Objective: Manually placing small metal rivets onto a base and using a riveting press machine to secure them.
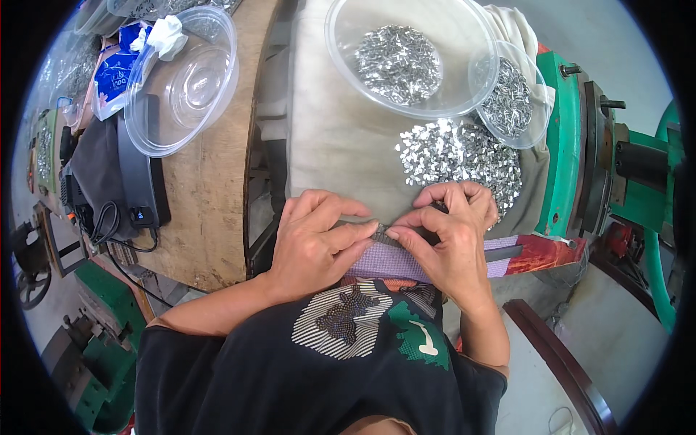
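Both hands meet at the near edge of the cloth-covered desk (326,145). The left hand (315,235) and right hand (449,228) pinch a thin dark strip (380,233) between thumbs and forefingers, closed on it from either side. Just behind the right hand lies a loose pile of small silvery metal pieces (464,156); 2 clear bowls (406,58) hold more. The pieces look light, stiff and slippery, best taken by fingertip pinch; the strip seems narrow and rigid.

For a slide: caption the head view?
Both hands, left hand and right hand, pinch a small metal strip beside loose metal pieces.
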`<state>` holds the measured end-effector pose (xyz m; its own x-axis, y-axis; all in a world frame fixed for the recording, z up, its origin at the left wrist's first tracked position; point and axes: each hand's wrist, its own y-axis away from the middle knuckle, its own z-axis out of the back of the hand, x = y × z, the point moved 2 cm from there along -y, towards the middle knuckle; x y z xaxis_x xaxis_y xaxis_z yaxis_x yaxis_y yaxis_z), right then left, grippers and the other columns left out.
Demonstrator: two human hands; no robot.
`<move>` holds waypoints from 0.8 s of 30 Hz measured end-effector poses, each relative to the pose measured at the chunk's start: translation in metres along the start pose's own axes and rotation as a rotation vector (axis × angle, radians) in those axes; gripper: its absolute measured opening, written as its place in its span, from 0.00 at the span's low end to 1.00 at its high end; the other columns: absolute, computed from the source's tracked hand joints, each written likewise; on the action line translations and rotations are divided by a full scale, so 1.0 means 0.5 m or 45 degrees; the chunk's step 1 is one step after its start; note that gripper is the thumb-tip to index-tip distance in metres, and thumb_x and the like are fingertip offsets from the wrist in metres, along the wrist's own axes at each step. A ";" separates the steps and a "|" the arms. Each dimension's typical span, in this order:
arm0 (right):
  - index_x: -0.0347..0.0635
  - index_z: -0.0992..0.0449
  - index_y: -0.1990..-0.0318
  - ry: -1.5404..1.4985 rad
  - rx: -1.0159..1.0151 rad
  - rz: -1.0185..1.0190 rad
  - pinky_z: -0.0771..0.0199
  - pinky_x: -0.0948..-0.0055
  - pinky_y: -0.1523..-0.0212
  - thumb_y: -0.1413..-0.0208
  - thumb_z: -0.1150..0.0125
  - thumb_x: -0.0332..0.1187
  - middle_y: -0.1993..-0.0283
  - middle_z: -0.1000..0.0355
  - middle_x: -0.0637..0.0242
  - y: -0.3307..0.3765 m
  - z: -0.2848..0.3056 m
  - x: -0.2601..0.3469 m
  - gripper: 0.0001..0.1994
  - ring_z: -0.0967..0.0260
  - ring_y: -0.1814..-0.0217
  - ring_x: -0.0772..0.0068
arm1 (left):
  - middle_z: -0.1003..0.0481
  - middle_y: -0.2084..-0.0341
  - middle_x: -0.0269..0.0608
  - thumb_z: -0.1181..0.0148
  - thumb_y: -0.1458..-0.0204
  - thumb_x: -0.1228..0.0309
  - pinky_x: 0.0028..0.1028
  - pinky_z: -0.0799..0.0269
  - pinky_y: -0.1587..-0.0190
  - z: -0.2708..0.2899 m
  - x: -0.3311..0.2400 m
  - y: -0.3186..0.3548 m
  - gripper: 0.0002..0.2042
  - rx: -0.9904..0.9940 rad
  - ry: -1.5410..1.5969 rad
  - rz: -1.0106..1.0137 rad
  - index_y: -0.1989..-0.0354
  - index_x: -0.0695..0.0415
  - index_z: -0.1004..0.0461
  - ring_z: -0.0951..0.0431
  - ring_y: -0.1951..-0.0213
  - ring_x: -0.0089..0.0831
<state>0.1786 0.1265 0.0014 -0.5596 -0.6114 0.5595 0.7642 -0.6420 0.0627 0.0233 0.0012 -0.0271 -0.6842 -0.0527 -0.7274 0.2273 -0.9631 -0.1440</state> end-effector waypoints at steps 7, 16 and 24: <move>0.52 0.14 0.71 0.024 0.012 -0.032 0.54 0.55 0.43 0.59 0.24 0.38 0.60 0.30 0.77 0.007 0.012 -0.003 0.07 0.42 0.47 0.60 | 0.22 0.59 0.27 0.28 0.58 0.71 0.34 0.36 0.55 0.001 0.005 0.003 0.11 -0.001 0.004 0.004 0.63 0.49 0.15 0.27 0.55 0.33; 0.52 0.14 0.71 0.034 0.008 -0.048 0.55 0.57 0.43 0.58 0.24 0.41 0.61 0.31 0.76 0.007 0.009 -0.001 0.08 0.42 0.48 0.61 | 0.22 0.58 0.27 0.29 0.57 0.70 0.35 0.36 0.55 -0.002 0.003 0.005 0.11 0.030 0.044 0.004 0.63 0.50 0.15 0.27 0.54 0.33; 0.54 0.14 0.72 0.075 -0.038 -0.042 0.54 0.57 0.44 0.58 0.24 0.42 0.63 0.32 0.77 0.023 0.019 -0.018 0.08 0.41 0.50 0.62 | 0.21 0.59 0.28 0.28 0.58 0.72 0.34 0.36 0.56 0.000 0.003 0.001 0.11 0.010 0.024 -0.014 0.63 0.50 0.15 0.27 0.55 0.33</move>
<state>0.1954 0.1290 0.0053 -0.6028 -0.6157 0.5075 0.7359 -0.6749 0.0553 0.0223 0.0006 -0.0281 -0.6734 -0.0373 -0.7384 0.2145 -0.9656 -0.1468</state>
